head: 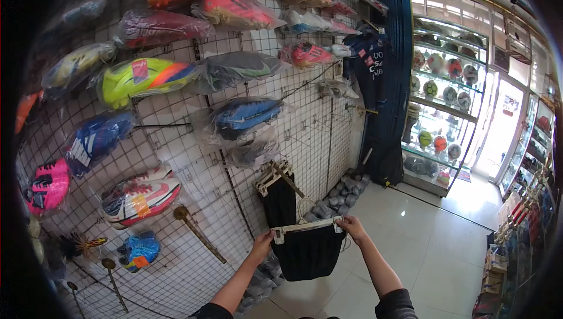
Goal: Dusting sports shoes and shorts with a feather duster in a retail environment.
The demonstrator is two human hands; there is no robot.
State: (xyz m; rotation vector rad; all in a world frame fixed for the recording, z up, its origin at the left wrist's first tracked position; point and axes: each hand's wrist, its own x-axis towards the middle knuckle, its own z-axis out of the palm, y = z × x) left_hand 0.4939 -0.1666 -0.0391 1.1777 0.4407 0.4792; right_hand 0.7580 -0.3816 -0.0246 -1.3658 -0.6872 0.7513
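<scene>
Both my hands hold a black garment point(310, 257), which hangs from a pale clip hanger point(308, 226) in front of me. My left hand point(264, 242) grips the hanger's left clip end. At the opposite end, my right hand point(352, 227) pinches the right clip. Just beyond, more black garments point(280, 202) hang on pale hangers from a metal display arm point(288, 179) on the wire grid wall. The hanger's hook rises between the two hands.
Bagged sports shoes point(149, 77) cover the grid wall point(308, 121). Bare metal arms point(202, 235) stick out at the left. Grey dumbbells point(341, 198) lie along the wall's foot on the tiled floor point(396, 240). A glass cabinet point(444, 108) with balls stands beyond; packed goods line the right.
</scene>
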